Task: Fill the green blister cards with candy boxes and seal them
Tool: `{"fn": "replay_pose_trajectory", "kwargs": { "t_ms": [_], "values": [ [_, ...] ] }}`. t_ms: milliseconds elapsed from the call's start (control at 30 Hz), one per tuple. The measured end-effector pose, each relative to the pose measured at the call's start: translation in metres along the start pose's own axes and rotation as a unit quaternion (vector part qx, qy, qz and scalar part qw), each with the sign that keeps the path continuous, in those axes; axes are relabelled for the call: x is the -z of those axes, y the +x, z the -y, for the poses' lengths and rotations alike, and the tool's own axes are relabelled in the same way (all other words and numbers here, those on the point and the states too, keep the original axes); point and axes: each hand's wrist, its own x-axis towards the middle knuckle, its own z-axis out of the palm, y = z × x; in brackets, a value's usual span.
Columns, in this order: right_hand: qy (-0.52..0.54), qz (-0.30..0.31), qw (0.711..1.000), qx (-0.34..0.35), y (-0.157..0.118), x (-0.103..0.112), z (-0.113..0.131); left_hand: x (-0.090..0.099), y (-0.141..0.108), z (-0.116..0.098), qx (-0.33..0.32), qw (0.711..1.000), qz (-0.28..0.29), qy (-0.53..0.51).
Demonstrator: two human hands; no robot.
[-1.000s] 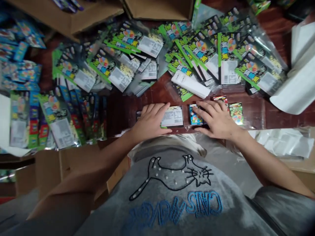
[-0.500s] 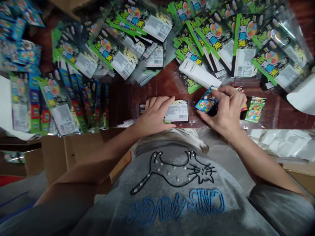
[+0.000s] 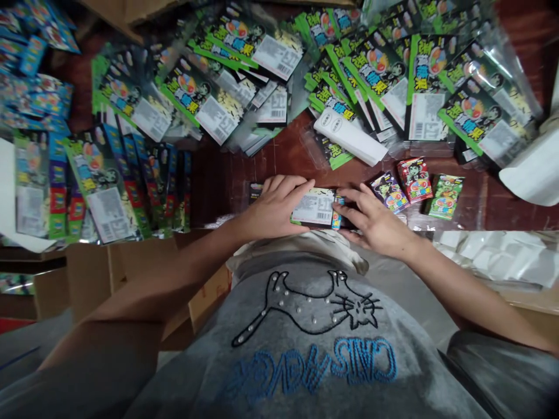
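A clear packaging sleeve with a black-and-green printed card and white label point(image 3: 315, 206) lies at the table's front edge. My left hand point(image 3: 277, 203) is closed over its left part, fingers on top and thumb along the near side. At the sleeve's right end, my right hand point(image 3: 375, 224) grips a small blue candy box point(image 3: 336, 213), mostly hidden by the fingers and the card. Whether the box is inside the sleeve or just against its opening, I cannot tell. Beyond my right hand sit a purple candy box point(image 3: 390, 192), a red candy box point(image 3: 414, 179) and a green candy box point(image 3: 445, 196).
Flat printed sleeves point(image 3: 379, 70) are heaped along the back. A folded white paper strip point(image 3: 349, 137) lies before them. To the left stand filled packs point(image 3: 105, 186) in a row, with blue packets point(image 3: 35, 99) behind. Cardboard boxes point(image 3: 131, 273) are below the table edge.
My right hand has moved left with the blue candy box, bringing it to the sleeve's right end. The purple and red boxes are now uncovered. My left hand has stayed on the sleeve.
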Motion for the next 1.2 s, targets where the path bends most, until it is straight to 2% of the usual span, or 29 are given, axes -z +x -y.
{"fn": "replay_pose_trajectory", "kwargs": {
  "t_ms": [67,133,233,333,433,600,700,867,933,1000,1067,1200],
  "values": [
    [0.016,-0.018,0.999,-0.028,0.001,0.008,0.001,0.002,0.000,0.000,-0.005,1.000,0.010,0.003],
    [-0.007,-0.017,0.999,-0.043,-0.005,0.028,-0.004,0.004,-0.001,0.000,0.013,1.000,0.016,0.005],
    [-0.072,0.050,0.995,-0.046,-0.023,0.065,-0.023,0.006,-0.003,0.001,0.050,0.999,0.015,-0.001],
    [-0.095,0.096,0.991,-0.028,-0.033,0.084,-0.043,0.007,-0.003,0.001,0.056,0.998,0.017,-0.007],
    [-0.076,0.099,0.992,-0.012,-0.022,0.077,-0.048,0.005,0.001,-0.003,0.056,0.998,0.016,-0.007],
    [-0.024,0.092,0.995,0.008,0.007,0.046,-0.032,-0.002,0.006,-0.011,0.039,0.999,-0.014,-0.016],
    [-0.008,0.057,0.998,-0.003,0.013,0.031,-0.028,-0.005,0.009,-0.013,0.041,0.999,-0.023,-0.009],
    [0.017,-0.056,0.993,-0.106,0.008,0.008,-0.012,-0.004,0.014,-0.016,0.068,0.997,-0.019,0.003],
    [0.000,-0.070,0.992,-0.103,0.004,0.004,-0.001,-0.003,0.016,-0.016,0.070,0.997,-0.018,0.004],
    [-0.006,-0.054,0.995,-0.089,-0.004,0.011,0.004,-0.002,0.017,-0.016,0.064,0.998,-0.014,0.003],
    [-0.024,-0.041,0.995,-0.093,-0.018,0.030,-0.004,-0.001,0.017,-0.013,0.056,0.998,-0.010,0.004],
    [-0.114,0.004,0.986,-0.122,-0.061,0.080,-0.055,-0.001,0.017,-0.006,0.026,1.000,-0.005,0.010]
  ]
}}
